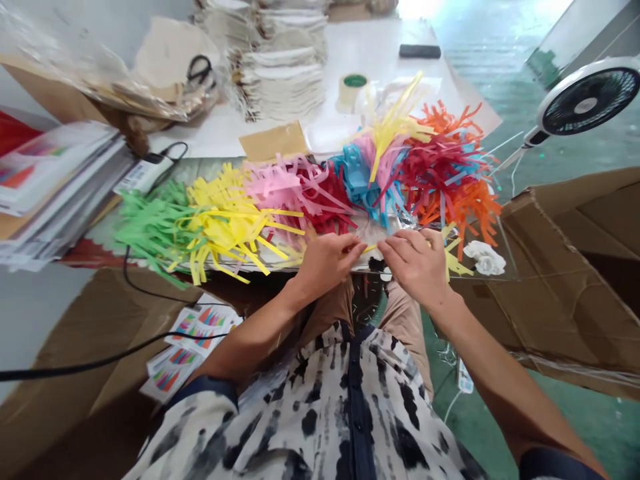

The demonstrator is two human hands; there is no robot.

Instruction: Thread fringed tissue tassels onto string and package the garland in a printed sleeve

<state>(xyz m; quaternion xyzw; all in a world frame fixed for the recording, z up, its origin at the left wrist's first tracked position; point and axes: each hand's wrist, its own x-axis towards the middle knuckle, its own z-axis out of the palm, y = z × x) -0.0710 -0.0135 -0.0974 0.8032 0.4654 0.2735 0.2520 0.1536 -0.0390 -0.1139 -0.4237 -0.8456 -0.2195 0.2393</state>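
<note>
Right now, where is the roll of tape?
In the head view, the roll of tape sits on the white table, just right of the cream stacks and behind the coloured paper strips.

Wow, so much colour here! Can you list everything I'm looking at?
paper strip bundles: several; green, yellow, pink, red, blue, orange; across the table
yellow strip: one, yellow, pinched between both hands
tape roll: one, cream with green core, table back
scissors: one pair, black, back left
pale stack: one pile, off-white, table back
printed sheets: one stack, white with colour prints, left
fan: one, white and black, right
cardboard box: one, brown, right
left hand: one, table's near edge
right hand: one, beside it
</note>
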